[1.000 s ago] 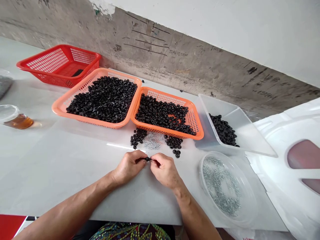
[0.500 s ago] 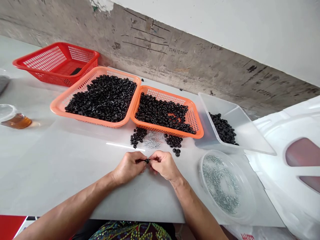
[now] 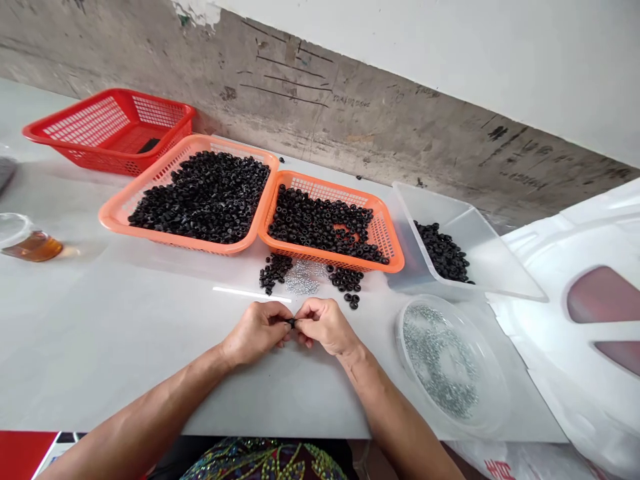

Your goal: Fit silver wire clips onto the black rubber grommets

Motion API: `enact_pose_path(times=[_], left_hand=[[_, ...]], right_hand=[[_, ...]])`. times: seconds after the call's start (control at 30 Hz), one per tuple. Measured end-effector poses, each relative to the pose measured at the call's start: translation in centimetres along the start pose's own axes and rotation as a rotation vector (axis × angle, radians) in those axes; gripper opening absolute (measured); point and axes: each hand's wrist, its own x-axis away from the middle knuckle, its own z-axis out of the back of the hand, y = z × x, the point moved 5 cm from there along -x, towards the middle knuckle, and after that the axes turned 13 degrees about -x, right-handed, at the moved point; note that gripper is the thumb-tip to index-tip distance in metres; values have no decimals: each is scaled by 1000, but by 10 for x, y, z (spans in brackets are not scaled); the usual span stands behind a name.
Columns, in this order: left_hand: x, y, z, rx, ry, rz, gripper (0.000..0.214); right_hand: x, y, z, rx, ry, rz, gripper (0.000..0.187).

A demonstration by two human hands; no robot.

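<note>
The left hand [image 3: 257, 332] and right hand [image 3: 325, 327] close in a pinching grip on a small black ring [image 3: 291, 323], held just above the white desk [image 3: 125, 347], where any slip could drop it among the loose rings [image 3: 275, 273] nearby.

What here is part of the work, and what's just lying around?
Part of the work: left hand, right hand, small black ring, black rings, orange baskets, silvery bits, round clear tub.
Seemingly just lying around: red basket, cup of amber liquid, white moulded packaging.

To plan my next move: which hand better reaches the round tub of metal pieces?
Likely the right hand, nearer the clear tub; it and the left hand pinch a small black piece.
</note>
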Motion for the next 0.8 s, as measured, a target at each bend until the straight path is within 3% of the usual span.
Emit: enact_pose_path(times=[0.07, 0.23, 0.43, 0.67, 0.8], left_hand=[[-1, -2, 0, 24, -15, 15, 9], [-2, -2, 2, -22, 32, 15, 10], [3, 21, 3, -205, 77, -223, 15], [5, 23, -3, -204, 75, -309, 20], [4, 22, -1, -227, 77, -305, 18]], right_hand=[[-2, 3, 0, -80, -7, -31, 4], [-4, 1, 2, -27, 26, 20, 2], [-6, 8, 10, -418, -184, -84, 23], [-3, 12, 5, -488, -439, -147, 40], [0, 11, 3, -472, -454, -143, 45]])
